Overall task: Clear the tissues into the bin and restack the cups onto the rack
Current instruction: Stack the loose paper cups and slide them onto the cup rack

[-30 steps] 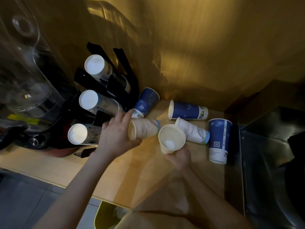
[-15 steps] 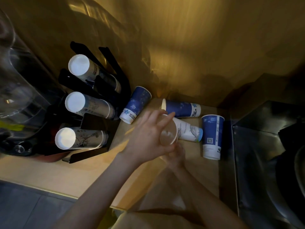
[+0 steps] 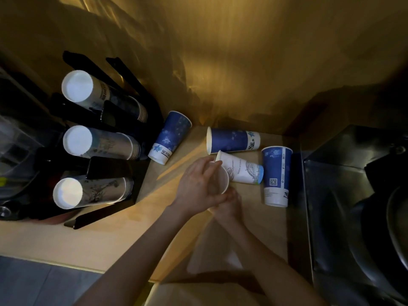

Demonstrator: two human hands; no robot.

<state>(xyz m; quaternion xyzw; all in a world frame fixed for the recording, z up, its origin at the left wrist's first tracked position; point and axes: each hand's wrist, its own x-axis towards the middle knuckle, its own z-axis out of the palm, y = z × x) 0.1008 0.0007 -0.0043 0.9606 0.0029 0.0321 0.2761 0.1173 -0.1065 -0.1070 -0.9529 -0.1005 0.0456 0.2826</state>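
My left hand point(image 3: 198, 186) and my right hand point(image 3: 229, 205) meet over the wooden counter point(image 3: 110, 244). Both are closed on a pale paper cup point(image 3: 223, 181), the left hand from above and the right from below; whether one cup sits inside another I cannot tell. A white printed cup point(image 3: 242, 170) lies on its side just behind them. Behind that lies a blue cup point(image 3: 234, 140). Another blue cup point(image 3: 277, 175) stands rim down at the right. A third blue cup point(image 3: 170, 134) leans against the black rack point(image 3: 106, 168), which holds three cup stacks. No tissues are visible.
A dark metal sink point(image 3: 353, 195) adjoins the counter on the right. A golden wall point(image 3: 220, 62) closes the back. Dim clear containers and dark equipment point(image 3: 15, 138) sit left of the rack. Grey floor point(image 3: 33, 283) shows below the counter's front edge.
My left hand carried its pale cup from beside the rack rightward onto the cup in my right hand. The two hands now touch, and the left hand covers the cup's mouth.
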